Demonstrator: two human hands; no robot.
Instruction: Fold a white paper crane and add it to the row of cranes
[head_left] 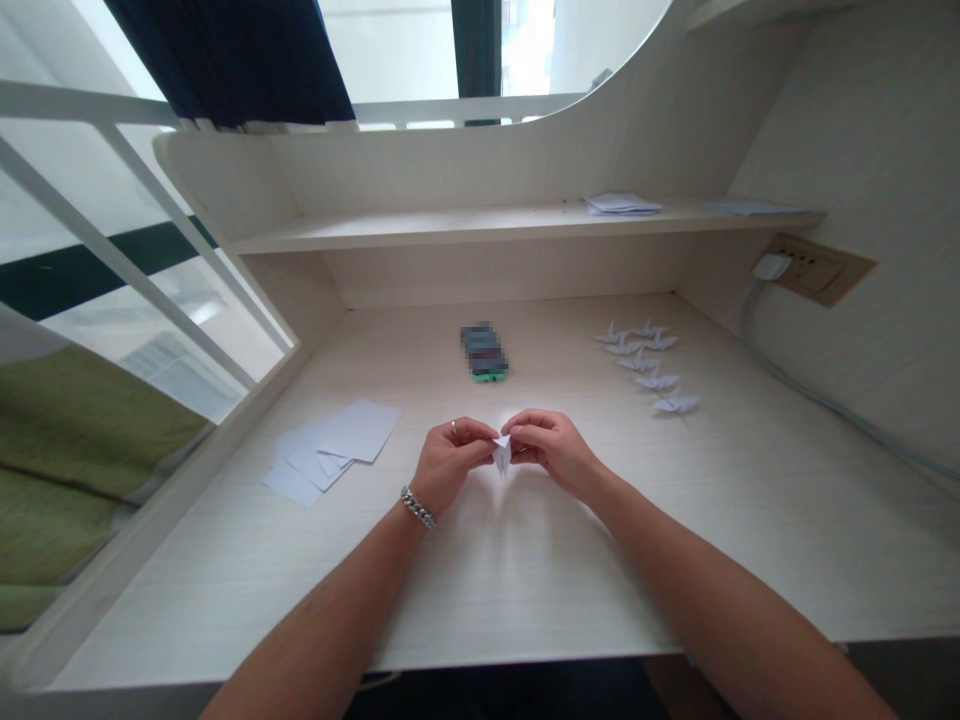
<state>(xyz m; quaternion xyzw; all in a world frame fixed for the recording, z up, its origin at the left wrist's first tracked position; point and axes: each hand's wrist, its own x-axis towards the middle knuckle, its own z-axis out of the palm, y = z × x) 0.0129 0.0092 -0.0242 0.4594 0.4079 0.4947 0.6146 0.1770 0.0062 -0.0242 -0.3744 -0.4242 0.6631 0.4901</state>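
Between my two hands is a small piece of folded white paper (502,456), narrow and pointed at its lower end, held just over the desk. My left hand (452,462) pinches its left side; a ring and a chain bracelet are on that hand and wrist. On the other side, the fingers of my right hand (553,450) are closed on the paper's right edge. Several folded paper cranes (637,362) stand in a cluster at the back right. Flat white paper sheets (358,430) lie overlapping to the left of my hands.
A dark, blurred-out object with a green edge (489,376) lies beyond my hands. Folded papers (621,204) rest on the shelf (420,226) above the desk (525,590). At right, a plug (771,266) sits in the wall socket, its cable (825,402) running along the wall.
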